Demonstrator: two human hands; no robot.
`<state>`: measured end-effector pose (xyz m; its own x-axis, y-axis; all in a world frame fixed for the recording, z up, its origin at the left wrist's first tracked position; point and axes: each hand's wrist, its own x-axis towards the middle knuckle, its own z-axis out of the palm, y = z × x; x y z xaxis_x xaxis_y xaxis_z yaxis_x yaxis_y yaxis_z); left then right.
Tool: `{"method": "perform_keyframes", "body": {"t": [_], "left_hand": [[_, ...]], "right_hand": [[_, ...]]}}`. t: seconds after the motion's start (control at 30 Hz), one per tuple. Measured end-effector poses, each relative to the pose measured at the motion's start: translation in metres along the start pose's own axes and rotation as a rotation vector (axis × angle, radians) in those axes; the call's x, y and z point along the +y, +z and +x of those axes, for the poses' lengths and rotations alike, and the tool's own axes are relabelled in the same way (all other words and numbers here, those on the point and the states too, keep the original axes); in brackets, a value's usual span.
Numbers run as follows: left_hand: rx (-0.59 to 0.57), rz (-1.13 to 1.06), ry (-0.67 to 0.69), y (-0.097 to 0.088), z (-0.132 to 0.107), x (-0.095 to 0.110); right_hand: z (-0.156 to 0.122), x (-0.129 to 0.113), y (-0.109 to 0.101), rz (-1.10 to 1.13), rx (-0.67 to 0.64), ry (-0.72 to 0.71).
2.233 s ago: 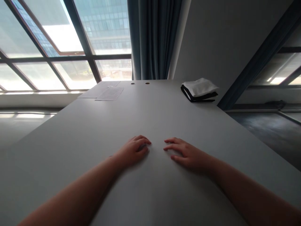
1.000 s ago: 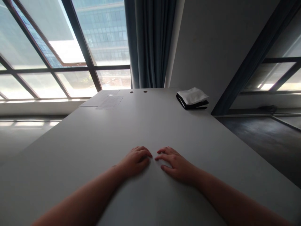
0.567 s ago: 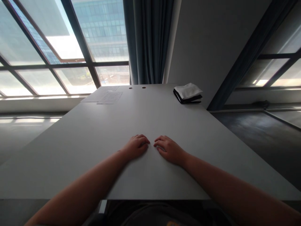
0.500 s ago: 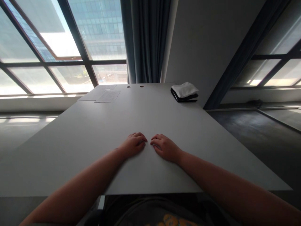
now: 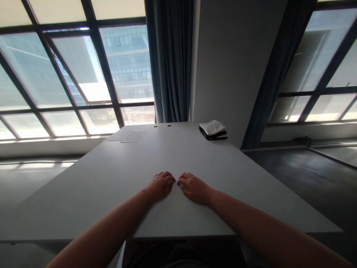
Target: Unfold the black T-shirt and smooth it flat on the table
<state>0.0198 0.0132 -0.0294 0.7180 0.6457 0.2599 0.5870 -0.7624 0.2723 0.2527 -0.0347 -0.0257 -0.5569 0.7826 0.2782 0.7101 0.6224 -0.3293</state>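
A wide grey counter [image 5: 223, 167] lies under both hands and runs well ahead of them to a grey wall, with tall windows [image 5: 83, 82] ahead and to the left of the hands and a second window [image 5: 320, 82] ahead and to the right. A blue-grey curtain [image 5: 170, 63] hangs straight ahead of the hands, past the far end of the counter. Both forearms stretch forward over the near edge of the counter. The left hand [image 5: 160, 185] rests palm down on the bare surface, fingers loosely curled, grasping nothing. The right hand [image 5: 194, 187] rests just beside it in the same way, palm down, fingers bent a little, holding nothing; the fingertips of the two hands are nearly touching, with a narrow gap between them. Well ahead and to the right of the right hand, near the far corner of the counter, sits a folded white cloth on a black case [image 5: 213, 130]. Well ahead and to the left of the left hand lie flat paper sheets [image 5: 131, 136]. Straight ahead of the hands, at the far end, two small round holes [image 5: 162, 126] show in the counter top.
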Motion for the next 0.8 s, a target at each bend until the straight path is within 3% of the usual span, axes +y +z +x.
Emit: {"method": "perform_keyframes", "body": {"t": [0.17, 0.3, 0.5, 0.6, 0.67, 0.73, 0.8], "left_hand": [[-0.012, 0.025, -0.011, -0.001, -0.001, 0.002], [-0.031, 0.055, -0.014, -0.001, -0.005, 0.007], [-0.035, 0.094, 0.0, -0.009, -0.029, 0.033], [-0.046, 0.097, 0.033, -0.013, -0.058, 0.05], [-0.01, 0.08, 0.03, -0.007, -0.088, 0.053], [-0.035, 0.011, 0.075, 0.011, -0.123, 0.047], [-0.153, -0.086, 0.046, 0.037, -0.159, 0.034]], "right_hand": [[0.001, -0.001, -0.013, 0.068, -0.051, 0.017], [-0.002, 0.003, -0.03, 0.155, -0.168, 0.02], [-0.022, -0.01, -0.038, 0.082, -0.231, 0.09], [-0.043, -0.028, -0.034, 0.059, -0.188, 0.084], [-0.065, -0.038, -0.026, 0.074, -0.133, 0.063], [-0.092, -0.045, -0.013, 0.138, -0.081, 0.007], [-0.123, -0.047, 0.006, 0.268, -0.135, -0.06]]}}
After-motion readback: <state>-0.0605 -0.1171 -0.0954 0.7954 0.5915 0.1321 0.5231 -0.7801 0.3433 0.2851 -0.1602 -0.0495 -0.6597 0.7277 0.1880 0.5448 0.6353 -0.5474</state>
